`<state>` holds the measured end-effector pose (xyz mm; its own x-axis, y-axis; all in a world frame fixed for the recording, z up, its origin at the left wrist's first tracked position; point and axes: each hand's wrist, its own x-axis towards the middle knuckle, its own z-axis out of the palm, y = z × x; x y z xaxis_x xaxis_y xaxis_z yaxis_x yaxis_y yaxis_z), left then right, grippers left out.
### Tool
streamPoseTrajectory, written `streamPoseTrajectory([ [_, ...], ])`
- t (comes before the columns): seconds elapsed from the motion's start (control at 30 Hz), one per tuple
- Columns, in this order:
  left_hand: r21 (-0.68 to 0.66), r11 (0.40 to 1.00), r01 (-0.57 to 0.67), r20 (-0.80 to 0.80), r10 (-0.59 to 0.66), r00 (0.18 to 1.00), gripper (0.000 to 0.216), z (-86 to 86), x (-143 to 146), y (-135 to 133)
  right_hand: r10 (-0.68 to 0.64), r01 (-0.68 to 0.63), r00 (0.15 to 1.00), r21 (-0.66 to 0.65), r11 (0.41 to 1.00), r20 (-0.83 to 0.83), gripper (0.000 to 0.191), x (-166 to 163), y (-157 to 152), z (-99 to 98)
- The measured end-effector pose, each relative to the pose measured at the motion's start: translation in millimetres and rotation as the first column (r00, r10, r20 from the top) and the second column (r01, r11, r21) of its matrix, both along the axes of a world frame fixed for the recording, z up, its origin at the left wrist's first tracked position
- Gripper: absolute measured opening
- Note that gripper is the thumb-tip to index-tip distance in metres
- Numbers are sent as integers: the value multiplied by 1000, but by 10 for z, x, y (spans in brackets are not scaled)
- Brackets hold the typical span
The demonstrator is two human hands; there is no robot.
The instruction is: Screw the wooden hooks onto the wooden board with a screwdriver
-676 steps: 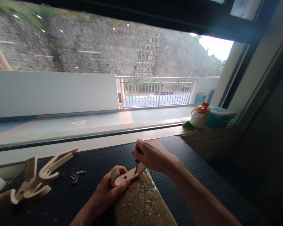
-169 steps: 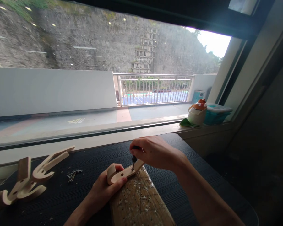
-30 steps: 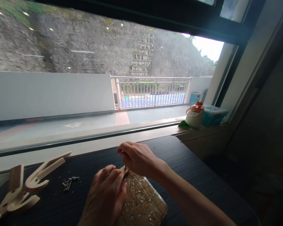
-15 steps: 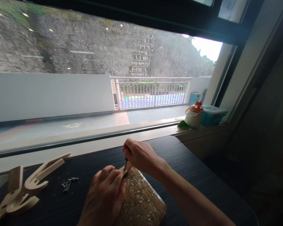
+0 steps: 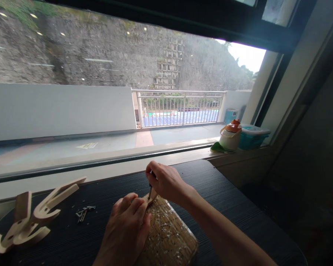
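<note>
My right hand [image 5: 167,181] is closed around the dark handle of a screwdriver [image 5: 150,191], whose shaft points down. Its tip meets a small pale wooden piece [image 5: 153,196], most of which my hands cover. My left hand [image 5: 127,223], fingers bent together, presses that piece down at the far end of a cardboard block [image 5: 173,232]. Clear tape wraps the block, and many small holes mark its top. Whether a screw sits under the tip is too small to tell.
Pale wooden hook-shaped pieces [image 5: 46,211] lie at the left of the dark table [image 5: 210,199], near a small pile of screws [image 5: 85,213]. On the sill at the right stand a bottle with an orange lid [image 5: 229,138] and a teal box [image 5: 252,138].
My right hand has turned slightly and tipped upright, so more of the screwdriver's handle and shaft shows. My left hand keeps its hold. The whole view has shifted a little.
</note>
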<state>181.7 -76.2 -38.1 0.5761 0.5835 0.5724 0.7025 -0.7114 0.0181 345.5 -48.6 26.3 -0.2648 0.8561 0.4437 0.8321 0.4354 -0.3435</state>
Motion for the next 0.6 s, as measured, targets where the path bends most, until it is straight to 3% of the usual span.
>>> streamPoseTrajectory([
  [0.17,25,1000,5,-1,-5,1000,17,-4,-3,1,-46,45,998,35,998,34,17,-32,-47,5],
  [0.37,0,1000,-8,-24,8,1000,19,-4,-21,13,46,-52,996,76,996,77,27,-50,-153,58],
  [0.6,-33,999,-14,-13,14,1000,19,7,-4,-3,78,-82,995,60,995,66,20,-52,-115,38],
])
